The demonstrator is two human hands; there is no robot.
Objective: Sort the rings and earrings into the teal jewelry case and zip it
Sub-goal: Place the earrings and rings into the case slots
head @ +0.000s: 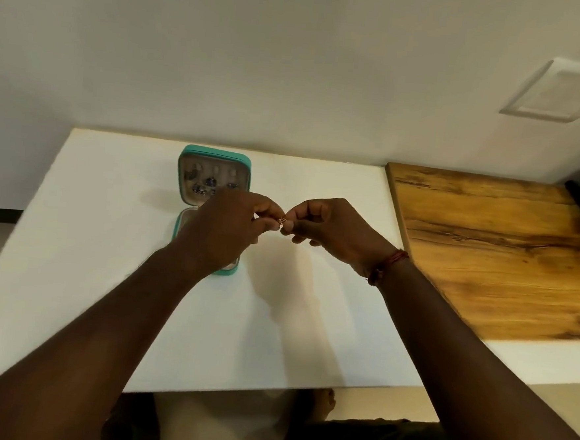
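The teal jewelry case point(214, 159) lies open on the white table point(108, 241), up at about eleven o'clock from the point where the two hands meet. Nearest the camera, at six o'clock, a bare foot point(324, 402) shows on the floor just below the table's near edge. Both forearms reach up from the bottom corners over the table. A red thread band point(386, 266) sits on the right wrist. Above the middle of the table the left hand point(226, 229) and the right hand point(329, 233) come together fingertip to fingertip. Each pinches the same tiny gold-coloured piece point(282, 220) between thumb and forefinger, with the other fingers curled in. The piece is too small to tell whether it is a ring or an earring. It is held clear of the table, just to the right of the case. The left hand covers most of the case's near half, so only that half's teal rim shows at seven o'clock from the hand. The far half lies in plain sight, and its pale lining holds several small dark and silvery pieces, blurred. At three o'clock a wooden board point(502, 255) lies beside the table. Beyond it all stands a pale wall point(258, 63), with a recessed panel point(562, 91) at two o'clock.
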